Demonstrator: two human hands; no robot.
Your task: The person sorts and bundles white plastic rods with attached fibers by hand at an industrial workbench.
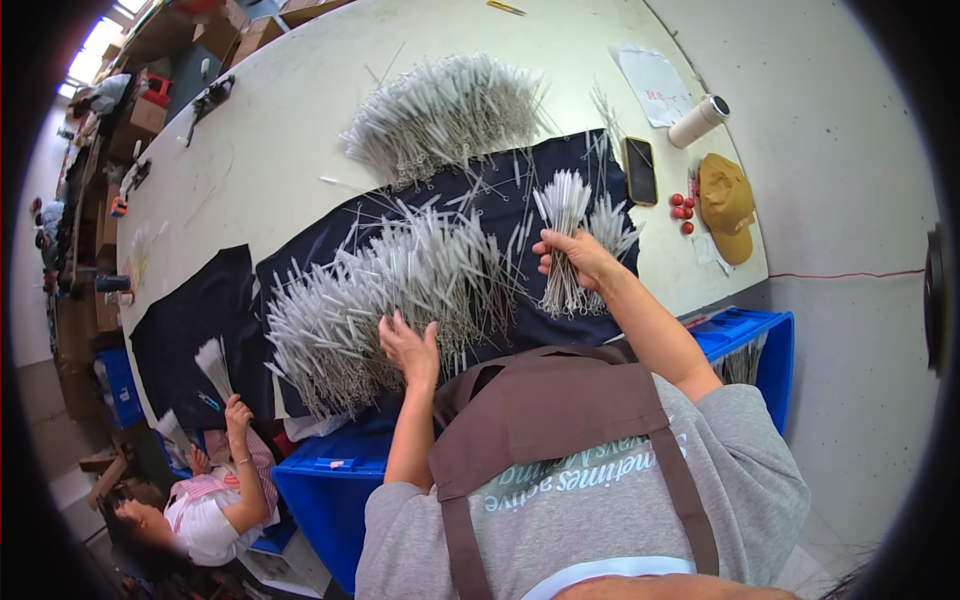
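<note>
My right hand [588, 258] is wrapped round the wire stems of an upright bundle of thin straw-cleaning brushes [564, 198], white bristles up and wire loops down. My left hand [410, 350] has its fingers spread at the near edge of a wide pile of the same brushes [350, 290]. It touches the pile, and I see nothing gripped in it. A smaller loose bunch of brushes [612, 228] lies just right of the held bundle. All of these are over a dark blue cloth [530, 330] on the table.
Another brush heap [445, 115] lies farther back. Near the right edge are a phone [641, 171], a bottle [698, 122], small red balls [682, 212] and a yellow cap [726, 205]. Blue bins [335, 455] stand by me. At left a co-worker [215, 500] holds brushes.
</note>
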